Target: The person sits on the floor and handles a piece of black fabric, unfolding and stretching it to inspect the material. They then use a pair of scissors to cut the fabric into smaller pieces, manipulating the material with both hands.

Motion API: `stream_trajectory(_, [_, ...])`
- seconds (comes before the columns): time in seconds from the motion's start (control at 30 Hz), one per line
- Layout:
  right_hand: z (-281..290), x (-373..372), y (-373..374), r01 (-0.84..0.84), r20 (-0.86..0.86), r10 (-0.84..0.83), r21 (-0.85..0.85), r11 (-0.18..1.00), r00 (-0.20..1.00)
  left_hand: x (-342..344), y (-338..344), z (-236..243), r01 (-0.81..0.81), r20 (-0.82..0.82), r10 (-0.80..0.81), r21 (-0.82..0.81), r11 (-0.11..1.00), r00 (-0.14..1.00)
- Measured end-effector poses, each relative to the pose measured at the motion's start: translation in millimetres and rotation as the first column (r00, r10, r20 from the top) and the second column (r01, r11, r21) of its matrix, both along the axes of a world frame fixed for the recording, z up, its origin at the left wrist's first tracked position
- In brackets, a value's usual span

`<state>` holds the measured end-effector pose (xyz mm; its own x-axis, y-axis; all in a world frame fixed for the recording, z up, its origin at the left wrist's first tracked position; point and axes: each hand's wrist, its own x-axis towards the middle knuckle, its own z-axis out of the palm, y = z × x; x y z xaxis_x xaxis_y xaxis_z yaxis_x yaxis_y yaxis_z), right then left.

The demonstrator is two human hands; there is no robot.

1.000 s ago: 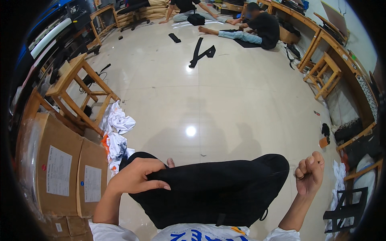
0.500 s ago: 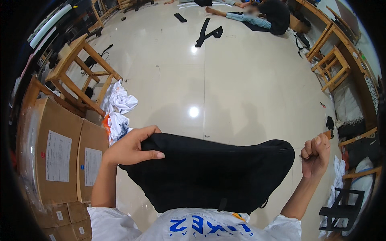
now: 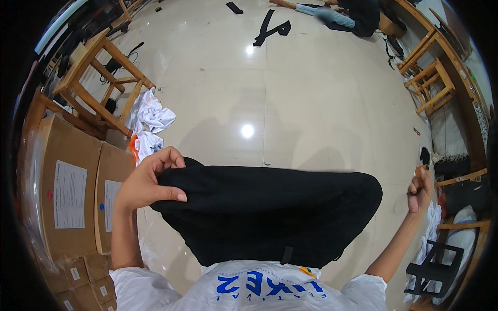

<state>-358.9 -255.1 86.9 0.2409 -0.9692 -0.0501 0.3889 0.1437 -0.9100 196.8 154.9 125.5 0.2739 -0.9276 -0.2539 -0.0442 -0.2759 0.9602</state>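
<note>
A broad piece of black cloth (image 3: 275, 207) spreads in front of my shirt, its far edge nearly straight and its right end rounded. A small dark tab (image 3: 287, 254) shows near its lower edge. My left hand (image 3: 150, 181) grips its upper left corner, thumb on top and fingers tucked over the far edge. Out to the right, apart from the cloth, my right hand (image 3: 419, 193) is closed with its fingers up. By those fingertips shows a small brown piece (image 3: 421, 171); whether the hand holds it, I cannot make out.
Cardboard boxes (image 3: 70, 192) stack up at the left, with a wooden stool (image 3: 85, 88) and crumpled white cloths (image 3: 151, 111) beyond. Black strips (image 3: 267, 33) lie on the tiled floor (image 3: 218, 93). A person (image 3: 358, 18) is low at the far right. A black frame (image 3: 436, 267) stands near right.
My left hand has moved slightly left and toward the far edge with the cloth corner. The cloth's far edge looks straighter. My right hand has shifted a little outward, still closed.
</note>
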Motion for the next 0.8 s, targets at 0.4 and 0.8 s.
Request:
stream_trajectory(0.4, [-75.9, -189.5, -105.9, 0.357, -0.383, -0.330, 0.000, 0.934, 0.863, -42.1, -14.3, -30.4, 0.218, 0.526, -0.214, 0.055, 0.974, 0.823])
stream_trajectory(0.8, [-6.2, 30.5, -15.4, 0.066, 0.268, -0.086, 0.082, 0.994, 0.960, -45.6, -36.3, -19.6, 0.492, 0.549, -0.589, 0.332, 0.805, 0.593])
